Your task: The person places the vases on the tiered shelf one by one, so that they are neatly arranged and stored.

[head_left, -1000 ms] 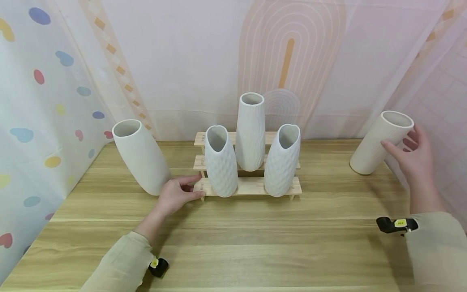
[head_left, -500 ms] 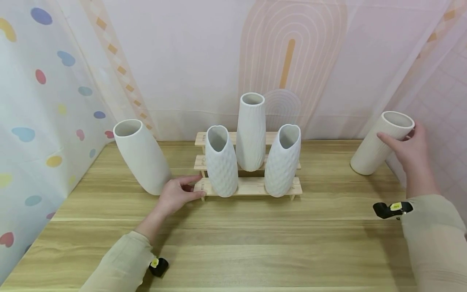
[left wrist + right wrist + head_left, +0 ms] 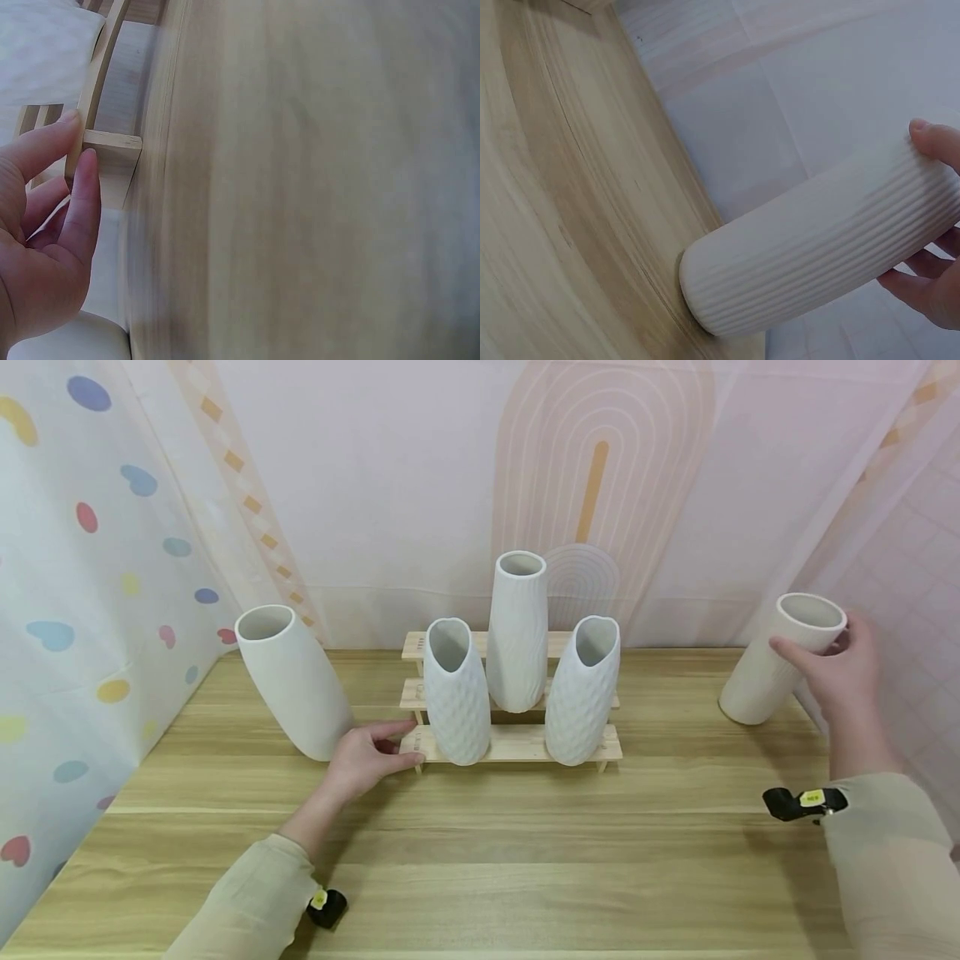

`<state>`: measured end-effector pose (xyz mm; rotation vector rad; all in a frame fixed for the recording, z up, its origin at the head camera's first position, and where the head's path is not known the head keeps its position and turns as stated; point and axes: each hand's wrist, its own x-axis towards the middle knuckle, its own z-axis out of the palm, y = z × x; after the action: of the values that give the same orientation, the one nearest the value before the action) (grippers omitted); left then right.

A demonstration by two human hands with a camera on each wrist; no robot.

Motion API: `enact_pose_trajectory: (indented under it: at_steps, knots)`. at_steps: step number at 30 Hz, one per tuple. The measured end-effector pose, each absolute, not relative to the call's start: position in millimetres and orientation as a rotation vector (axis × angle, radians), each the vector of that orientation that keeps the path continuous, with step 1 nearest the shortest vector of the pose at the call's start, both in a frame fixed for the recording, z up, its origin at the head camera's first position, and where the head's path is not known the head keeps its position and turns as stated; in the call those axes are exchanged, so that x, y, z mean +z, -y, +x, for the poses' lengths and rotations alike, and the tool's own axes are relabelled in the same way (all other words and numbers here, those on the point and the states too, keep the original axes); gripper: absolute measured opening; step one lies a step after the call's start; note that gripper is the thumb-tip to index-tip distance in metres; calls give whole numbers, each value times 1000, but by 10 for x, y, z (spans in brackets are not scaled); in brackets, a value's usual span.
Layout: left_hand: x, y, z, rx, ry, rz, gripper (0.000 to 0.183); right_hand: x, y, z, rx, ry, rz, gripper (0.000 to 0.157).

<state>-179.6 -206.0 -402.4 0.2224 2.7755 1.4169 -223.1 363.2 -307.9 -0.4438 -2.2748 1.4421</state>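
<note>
At the right of the table my right hand (image 3: 843, 672) grips a white ribbed vase (image 3: 767, 672) near its rim. My thumb lies on the near side and the other fingers reach round the back. In the right wrist view the vase's base (image 3: 697, 296) is at the tabletop. With thumb and fingers my left hand (image 3: 367, 760) pinches the left end of the lowest step of a wooden tiered stand (image 3: 517, 743). Two dimpled white vases (image 3: 457, 710) stand on that lowest step, and a taller textured white vase (image 3: 517, 635) stands behind, between them.
A smooth white vase (image 3: 296, 685) stands just left of my left hand. The wood-grain table (image 3: 510, 852) runs back to a patterned curtain (image 3: 390, 510). Another curtain (image 3: 90, 610) with coloured spots hangs along the left side.
My right thumb has slid leftward across the ribbed vase as the hand closed round it. The vase's top has tipped slightly left and down. My left hand stays in place on the stand.
</note>
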Motion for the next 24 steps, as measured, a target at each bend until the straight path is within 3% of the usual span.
enact_pose_trajectory:
  at_steps: [9,24]
  knots:
    - [-4027,2059,-1790,1422,-2770,226,55,-2957,-3406,-2182,1481,2253,-256,62]
    - [-4022,2053,-1792,1406,-2782,222,55,-2347,-2759,-2231,1597,2163,-10,61]
